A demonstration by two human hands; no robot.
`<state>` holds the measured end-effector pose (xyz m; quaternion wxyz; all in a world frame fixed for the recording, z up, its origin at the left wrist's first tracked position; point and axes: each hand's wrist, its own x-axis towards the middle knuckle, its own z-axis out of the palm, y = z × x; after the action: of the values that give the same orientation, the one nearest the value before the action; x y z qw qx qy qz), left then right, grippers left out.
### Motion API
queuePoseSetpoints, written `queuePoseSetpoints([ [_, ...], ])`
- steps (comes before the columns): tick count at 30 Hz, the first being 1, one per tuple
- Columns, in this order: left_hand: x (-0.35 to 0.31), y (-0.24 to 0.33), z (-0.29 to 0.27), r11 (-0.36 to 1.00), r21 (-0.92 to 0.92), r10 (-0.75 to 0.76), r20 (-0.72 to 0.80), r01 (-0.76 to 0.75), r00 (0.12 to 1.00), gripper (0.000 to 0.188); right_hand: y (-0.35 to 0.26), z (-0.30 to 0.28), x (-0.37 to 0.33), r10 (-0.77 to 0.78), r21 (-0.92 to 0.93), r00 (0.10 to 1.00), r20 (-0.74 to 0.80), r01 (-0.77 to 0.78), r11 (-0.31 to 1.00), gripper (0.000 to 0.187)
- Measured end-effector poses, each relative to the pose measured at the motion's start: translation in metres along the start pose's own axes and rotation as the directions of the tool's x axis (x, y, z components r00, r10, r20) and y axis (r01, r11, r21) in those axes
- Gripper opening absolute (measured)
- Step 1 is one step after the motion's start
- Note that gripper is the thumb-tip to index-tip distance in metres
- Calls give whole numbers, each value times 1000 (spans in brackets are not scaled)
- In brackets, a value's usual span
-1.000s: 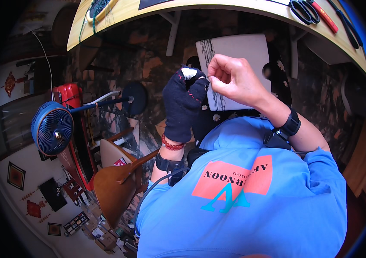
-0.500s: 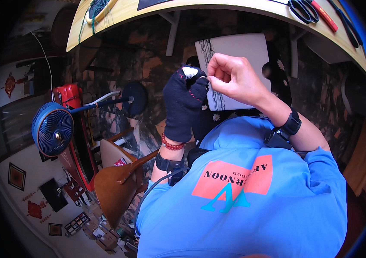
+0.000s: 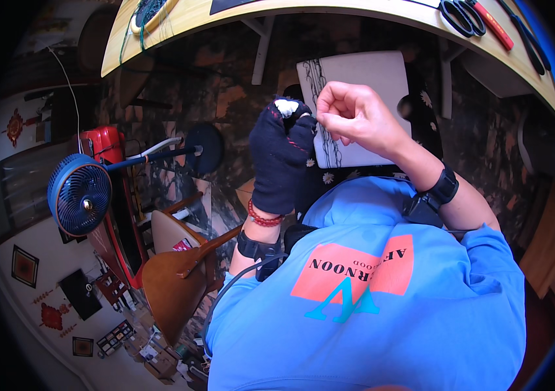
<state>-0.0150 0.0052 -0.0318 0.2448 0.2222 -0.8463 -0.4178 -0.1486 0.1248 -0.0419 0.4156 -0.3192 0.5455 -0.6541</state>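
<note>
My left hand (image 3: 279, 156) is inside a dark knitted glove with red stitching, its fingers curled closed. A small white piece (image 3: 286, 107) shows at the top of that hand; whether it is cloth or padding I cannot tell. Right beside it, my bare right hand (image 3: 363, 122) is closed in a pinch, thumb against forefinger, close to the gloved fingertips. Whatever the pinch holds is too small to make out. Beneath the right hand lies a white board (image 3: 375, 75) with a dark vine-like pattern along its left side, over dark flowered fabric.
Across the front curves a wooden table (image 3: 356, 8), with black-handled scissors (image 3: 461, 18), a red-handled tool (image 3: 491, 26) and a basket of green thread (image 3: 150, 14) on it. To the left stand a blue fan (image 3: 80, 195) and a brown chair (image 3: 176, 287).
My right hand has turned slightly and its lower fingers show more below the thumb. The gloved left hand has shifted a little to the right.
</note>
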Motion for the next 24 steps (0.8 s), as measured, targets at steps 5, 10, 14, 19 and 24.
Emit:
queuePoseSetpoints([
  [5,0,-10,-3,897,-320,-280,125,306,952,14,-6,-3,-1,132,147,990,40,-137,980,6],
  [10,2,-8,-8,819,-426,-307,240,384,921,12,-6,-3,0,145,126,989,41,-149,981,7],
  [14,2,-2,-8,808,-410,-347,250,423,904,10,-7,-3,1,155,99,987,49,-159,982,8],
  [19,3,-9,-7,815,-401,-345,246,419,906,10,-5,-4,1,165,106,985,56,-170,980,7],
  [24,5,-5,-6,815,-371,-383,233,445,894,10,-6,-3,1,178,121,983,56,-183,976,7],
])
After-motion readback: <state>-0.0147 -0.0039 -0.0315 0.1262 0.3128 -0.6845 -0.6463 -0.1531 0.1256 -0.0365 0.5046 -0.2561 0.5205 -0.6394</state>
